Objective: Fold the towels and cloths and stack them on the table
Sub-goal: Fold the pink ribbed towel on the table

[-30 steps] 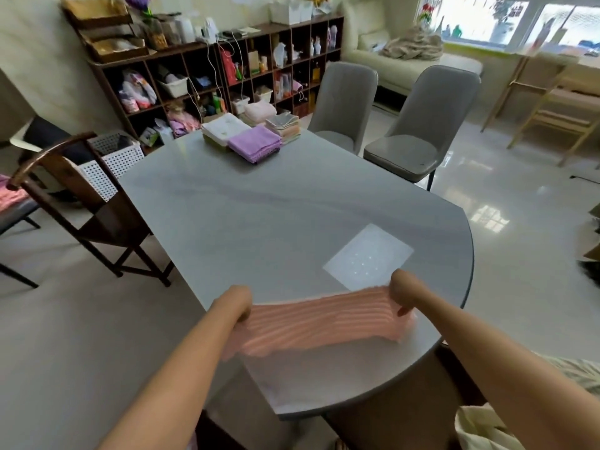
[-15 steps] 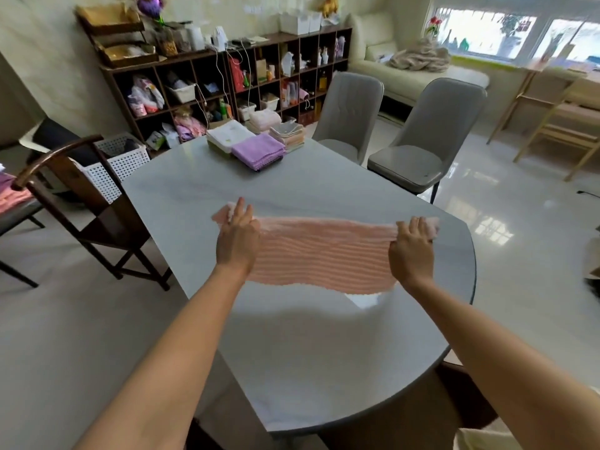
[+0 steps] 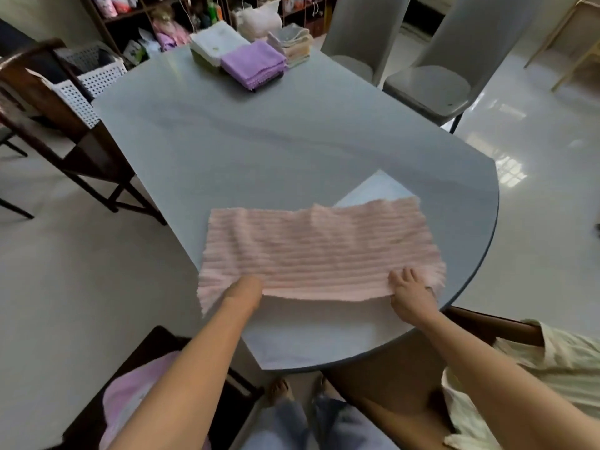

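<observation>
No legible text — shelves perhaps too blurred.

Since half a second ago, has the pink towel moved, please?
Yes. The pink towel came down from the air onto the table, spread flat by its near edge, far from the purple stack.

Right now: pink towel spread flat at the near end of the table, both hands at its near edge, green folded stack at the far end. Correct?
Not quite. The head view shows the pink towel spread near the left hand and right hand, but the front stack at the table's far end is purple, not green.
</observation>
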